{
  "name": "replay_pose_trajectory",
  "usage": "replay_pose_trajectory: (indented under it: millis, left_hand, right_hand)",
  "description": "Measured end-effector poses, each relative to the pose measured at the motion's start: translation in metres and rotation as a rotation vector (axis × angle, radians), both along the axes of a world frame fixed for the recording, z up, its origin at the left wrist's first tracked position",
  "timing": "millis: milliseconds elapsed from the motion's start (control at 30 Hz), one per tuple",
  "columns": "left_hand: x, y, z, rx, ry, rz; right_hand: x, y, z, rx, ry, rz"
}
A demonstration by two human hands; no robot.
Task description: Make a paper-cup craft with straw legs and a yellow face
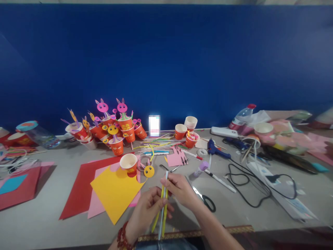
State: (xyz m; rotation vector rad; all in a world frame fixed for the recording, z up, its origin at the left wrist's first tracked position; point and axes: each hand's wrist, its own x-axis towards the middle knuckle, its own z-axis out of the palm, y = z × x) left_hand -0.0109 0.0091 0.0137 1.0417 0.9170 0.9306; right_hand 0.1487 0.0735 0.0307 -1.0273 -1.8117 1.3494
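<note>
Close to the table's front edge, both hands hold a small bundle of yellow pipe cleaners (164, 222) and a thin white stick (161, 224), perhaps another pipe cleaner. My left hand (151, 205), with a red bead bracelet at its wrist, grips the bundle around its middle. Thumb and fingers of my right hand (179, 189) pinch it near the upper end. A yellow paper face (149, 171) with two eyes lies just beyond my hands. To the right of my right hand are black-handled scissors (204, 198).
Yellow paper (117, 194) lies over pink and red sheets at left, beneath a paper cup (128, 164). Decorated cups (116, 146) stand behind. At right are a glue stick (200, 169), a blue glue gun (217, 150), a black cable (240, 194) and a power strip (281, 194).
</note>
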Motion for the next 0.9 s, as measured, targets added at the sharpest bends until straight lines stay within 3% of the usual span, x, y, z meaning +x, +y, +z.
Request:
replay_pose_trajectory:
  millis: [233, 600, 900]
  left_hand:
    - [0.001, 0.002, -0.001, -0.055, -0.039, -0.008]
    - [0.001, -0.004, -0.006, -0.102, -0.1, -0.116]
    - [0.013, -0.009, -0.014, -0.134, -0.147, -0.044]
  right_hand:
    - [-0.001, 0.002, -0.004, -0.092, 0.083, 0.043]
    - [0.0, 0.008, -0.013, -0.092, 0.083, -0.057]
    - [-0.002, 0.008, -0.016, -0.086, 0.09, -0.12]
